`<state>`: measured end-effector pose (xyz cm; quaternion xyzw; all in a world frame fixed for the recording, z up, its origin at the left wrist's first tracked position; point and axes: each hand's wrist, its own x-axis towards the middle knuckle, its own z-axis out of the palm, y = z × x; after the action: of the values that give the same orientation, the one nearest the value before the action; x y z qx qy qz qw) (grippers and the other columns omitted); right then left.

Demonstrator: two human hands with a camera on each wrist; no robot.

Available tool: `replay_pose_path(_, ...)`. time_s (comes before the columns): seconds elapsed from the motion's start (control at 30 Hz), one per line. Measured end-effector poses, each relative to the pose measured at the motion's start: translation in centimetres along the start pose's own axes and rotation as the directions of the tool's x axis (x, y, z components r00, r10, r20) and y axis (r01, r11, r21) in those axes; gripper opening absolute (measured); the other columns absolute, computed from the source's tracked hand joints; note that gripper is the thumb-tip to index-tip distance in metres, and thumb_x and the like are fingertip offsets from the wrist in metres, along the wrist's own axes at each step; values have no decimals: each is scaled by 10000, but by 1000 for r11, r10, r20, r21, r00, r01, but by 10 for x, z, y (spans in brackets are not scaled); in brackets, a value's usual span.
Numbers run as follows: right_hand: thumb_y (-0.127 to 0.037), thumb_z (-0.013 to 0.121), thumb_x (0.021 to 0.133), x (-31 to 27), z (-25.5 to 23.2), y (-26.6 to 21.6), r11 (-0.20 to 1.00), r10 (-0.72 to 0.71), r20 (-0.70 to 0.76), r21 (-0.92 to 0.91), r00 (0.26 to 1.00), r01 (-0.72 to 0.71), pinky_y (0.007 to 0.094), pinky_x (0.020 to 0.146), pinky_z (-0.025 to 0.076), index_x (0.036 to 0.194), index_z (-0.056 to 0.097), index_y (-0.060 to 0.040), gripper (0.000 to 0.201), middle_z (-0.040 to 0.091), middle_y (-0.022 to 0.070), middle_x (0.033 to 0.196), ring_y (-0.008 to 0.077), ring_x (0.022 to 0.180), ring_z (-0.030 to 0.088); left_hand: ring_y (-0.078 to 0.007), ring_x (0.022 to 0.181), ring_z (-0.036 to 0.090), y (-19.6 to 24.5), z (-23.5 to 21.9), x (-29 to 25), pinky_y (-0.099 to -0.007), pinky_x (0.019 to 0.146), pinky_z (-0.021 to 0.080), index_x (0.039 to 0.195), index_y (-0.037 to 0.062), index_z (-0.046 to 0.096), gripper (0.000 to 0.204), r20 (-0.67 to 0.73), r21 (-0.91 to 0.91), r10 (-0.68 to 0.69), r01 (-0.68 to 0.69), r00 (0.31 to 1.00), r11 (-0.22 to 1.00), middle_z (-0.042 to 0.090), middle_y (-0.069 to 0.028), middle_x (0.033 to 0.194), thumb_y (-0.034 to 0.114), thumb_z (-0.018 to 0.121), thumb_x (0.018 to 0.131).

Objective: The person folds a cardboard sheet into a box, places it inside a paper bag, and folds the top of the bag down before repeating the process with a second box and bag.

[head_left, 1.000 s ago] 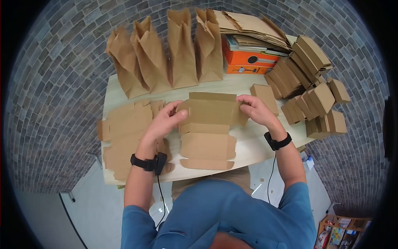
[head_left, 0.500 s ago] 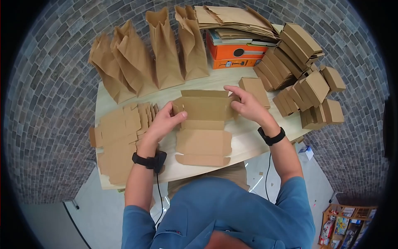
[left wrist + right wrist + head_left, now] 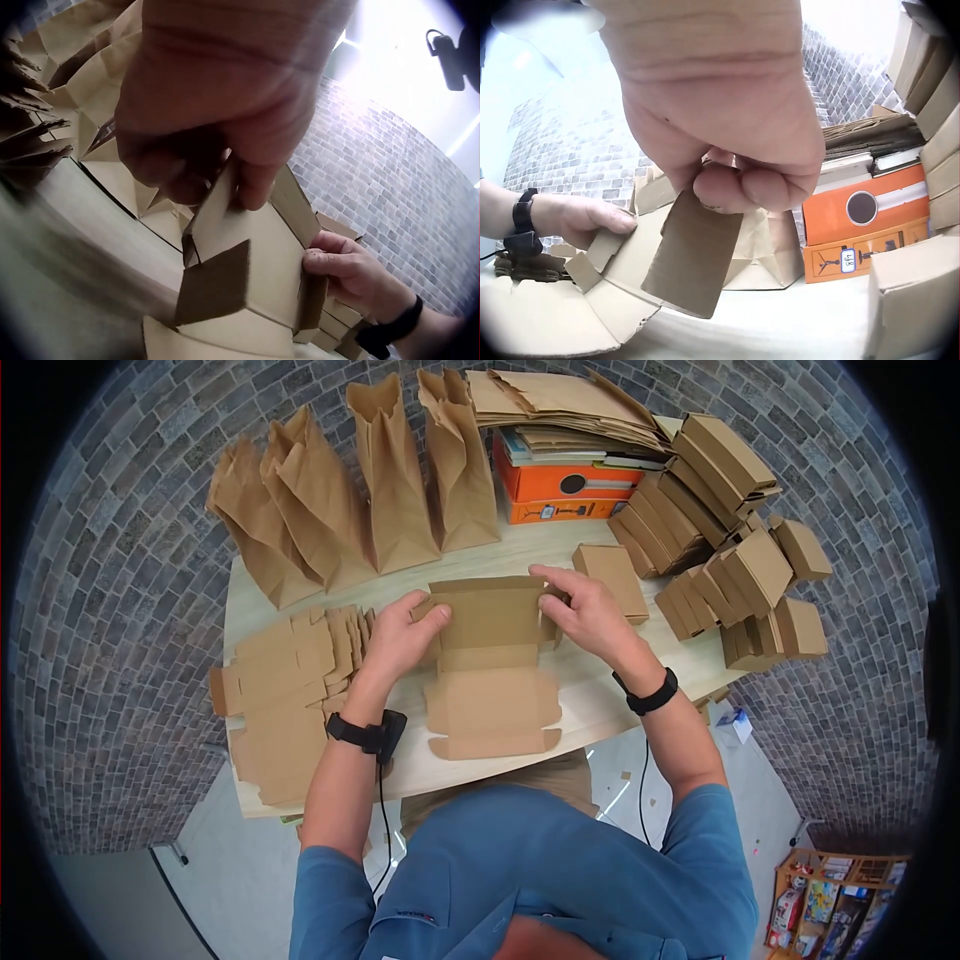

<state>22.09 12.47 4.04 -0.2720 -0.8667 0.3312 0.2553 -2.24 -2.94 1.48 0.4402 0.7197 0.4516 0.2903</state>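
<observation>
A partly folded cardboard box (image 3: 490,622) lies in front of the person, its back panel raised and its lid half (image 3: 490,705) flat toward the body. At its left side the left hand (image 3: 402,635) pinches an upright side flap (image 3: 213,214) between thumb and fingers. The right hand (image 3: 592,618) pinches the opposite side flap (image 3: 692,255), with the index finger stretched along the top edge in the head view. In the left wrist view both side walls stand up from the base, and a small corner tab (image 3: 215,291) sticks out.
Flat box blanks (image 3: 280,700) are piled at the left. Several brown paper bags (image 3: 395,490) stand along the back, beside orange boxes (image 3: 570,490) under stacked flat cardboard. Finished small boxes (image 3: 745,585) are heaped on the right, with one box (image 3: 612,582) near the right hand.
The box's side flaps have been folded upward and inward. The right hand has shifted its fingers on the right flap, and both hands still hold the sides. The head view has shifted slightly.
</observation>
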Motion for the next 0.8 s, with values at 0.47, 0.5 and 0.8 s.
replay_pose_path(0.47,-112,751,819,-8,1,-17,867,-311,168,-353,936,351,387,805,511,1057,729,-103,239,615,100,1151,286,981,623,-127,1123,520,-16,7,6,-262,979,409,1271,78,578,280,171,-284,-30,78,985,956,604,-19,1188,185,541,1015)
replay_pose_path(0.5,-134,762,807,-10,0,-22,830,-298,194,-432,935,354,401,844,502,1035,731,-109,232,613,104,1179,311,1039,606,-126,1123,518,-16,7,6,-263,979,407,1267,82,577,276,177,-287,-47,97,983,953,602,-19,1187,188,545,1014)
replay_pose_path(0.8,-118,730,859,-2,14,18,988,-141,-5,62,990,141,344,891,503,1062,711,-56,214,595,131,1264,258,1106,593,-151,1135,486,-7,5,3,-265,996,365,1287,136,566,413,224,-474,-91,190,970,860,590,-32,1197,13,470,905)
